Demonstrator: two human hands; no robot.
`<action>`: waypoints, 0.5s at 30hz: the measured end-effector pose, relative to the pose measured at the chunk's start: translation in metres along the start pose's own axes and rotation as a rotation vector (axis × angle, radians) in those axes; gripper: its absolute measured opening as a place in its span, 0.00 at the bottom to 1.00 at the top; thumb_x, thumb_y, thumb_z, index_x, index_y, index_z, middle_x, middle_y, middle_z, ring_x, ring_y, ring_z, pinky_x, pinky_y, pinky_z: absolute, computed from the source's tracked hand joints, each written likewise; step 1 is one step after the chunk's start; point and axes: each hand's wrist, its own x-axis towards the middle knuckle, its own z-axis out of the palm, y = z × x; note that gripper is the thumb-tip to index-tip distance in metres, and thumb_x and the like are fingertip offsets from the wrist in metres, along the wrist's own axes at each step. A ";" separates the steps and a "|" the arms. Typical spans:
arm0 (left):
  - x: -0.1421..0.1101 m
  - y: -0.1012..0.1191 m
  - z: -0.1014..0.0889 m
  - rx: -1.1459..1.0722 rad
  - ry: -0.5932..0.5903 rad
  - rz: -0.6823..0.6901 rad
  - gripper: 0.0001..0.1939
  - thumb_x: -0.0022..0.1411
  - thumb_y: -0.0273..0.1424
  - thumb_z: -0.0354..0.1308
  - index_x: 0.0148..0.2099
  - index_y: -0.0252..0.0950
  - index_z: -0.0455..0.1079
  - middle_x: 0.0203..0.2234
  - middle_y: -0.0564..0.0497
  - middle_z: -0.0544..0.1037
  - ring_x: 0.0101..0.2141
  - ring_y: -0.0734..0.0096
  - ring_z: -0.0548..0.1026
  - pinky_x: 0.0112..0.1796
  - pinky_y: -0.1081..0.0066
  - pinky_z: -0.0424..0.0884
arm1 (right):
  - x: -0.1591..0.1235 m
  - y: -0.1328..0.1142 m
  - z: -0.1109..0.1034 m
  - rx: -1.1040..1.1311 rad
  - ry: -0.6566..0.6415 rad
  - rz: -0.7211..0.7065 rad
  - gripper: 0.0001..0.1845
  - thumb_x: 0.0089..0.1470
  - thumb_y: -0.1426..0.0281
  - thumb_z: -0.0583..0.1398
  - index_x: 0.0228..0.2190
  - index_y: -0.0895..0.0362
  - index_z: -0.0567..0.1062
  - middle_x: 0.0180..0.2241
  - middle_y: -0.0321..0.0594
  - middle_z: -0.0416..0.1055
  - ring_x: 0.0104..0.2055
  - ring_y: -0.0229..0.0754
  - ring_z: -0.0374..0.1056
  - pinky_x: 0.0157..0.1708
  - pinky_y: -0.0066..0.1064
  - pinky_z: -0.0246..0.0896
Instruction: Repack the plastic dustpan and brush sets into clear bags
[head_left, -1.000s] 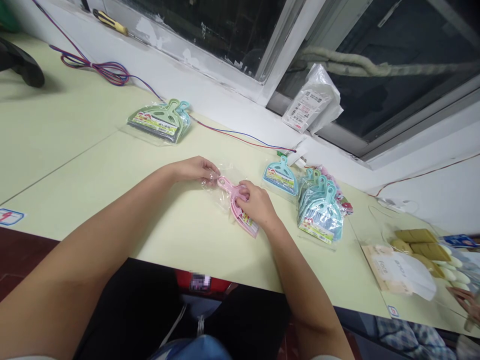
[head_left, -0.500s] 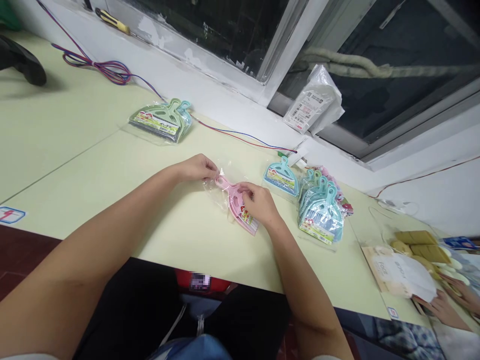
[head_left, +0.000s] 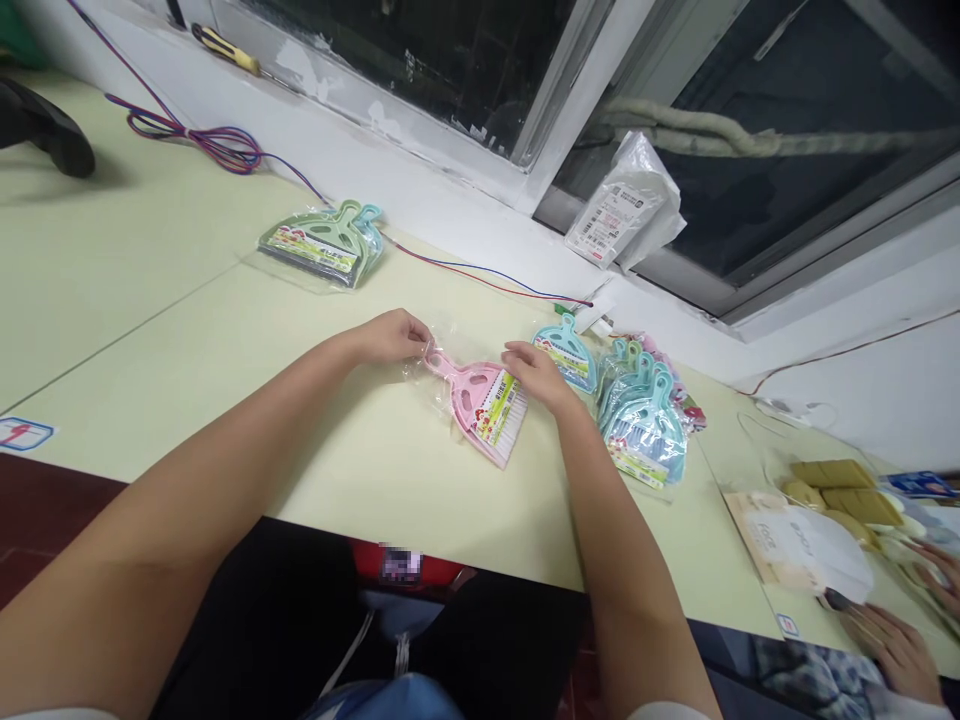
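Note:
Near the front of the table a pink dustpan and brush set (head_left: 491,405) lies tilted, its handle to the upper left and white bristles to the lower right. A printed label strip crosses its face. Clear plastic bag film (head_left: 442,395) surrounds the handle end. My left hand (head_left: 397,337) is closed in a pinch on the film and the handle's tip. At the set's upper right edge, my right hand (head_left: 538,375) has its thumb and fingers closed around the rim; whether film lies between them is hidden.
Bagged blue dustpan sets (head_left: 646,430) are stacked at right, beside a single blue set (head_left: 566,352). Bagged green and blue sets (head_left: 322,245) lie at back left. Cables (head_left: 225,148) run along the wall. A co-worker's hand (head_left: 896,640) is at far right.
My right hand has slid from the dustpan's middle to its upper right edge, uncovering the label. The pink set has turned to face up more. My left hand has barely moved.

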 end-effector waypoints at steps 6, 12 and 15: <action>0.002 -0.004 0.000 -0.034 0.013 -0.010 0.13 0.51 0.35 0.61 0.35 0.36 0.83 0.24 0.53 0.80 0.26 0.71 0.73 0.29 0.74 0.65 | 0.019 -0.003 0.003 0.105 -0.140 0.171 0.14 0.53 0.64 0.62 0.39 0.57 0.82 0.42 0.41 0.82 0.43 0.43 0.76 0.47 0.34 0.69; 0.006 -0.007 -0.001 0.002 0.066 -0.002 0.15 0.50 0.34 0.61 0.37 0.36 0.85 0.25 0.51 0.82 0.28 0.69 0.75 0.29 0.74 0.67 | 0.007 -0.006 -0.008 0.167 -0.244 0.236 0.12 0.51 0.63 0.63 0.34 0.56 0.84 0.36 0.39 0.82 0.41 0.44 0.75 0.41 0.30 0.68; 0.006 -0.008 -0.003 0.022 0.088 0.018 0.15 0.51 0.35 0.61 0.38 0.35 0.85 0.26 0.51 0.83 0.29 0.68 0.76 0.30 0.74 0.67 | 0.003 -0.006 -0.011 0.161 -0.257 0.236 0.12 0.52 0.62 0.62 0.31 0.56 0.83 0.33 0.37 0.81 0.38 0.43 0.74 0.38 0.30 0.67</action>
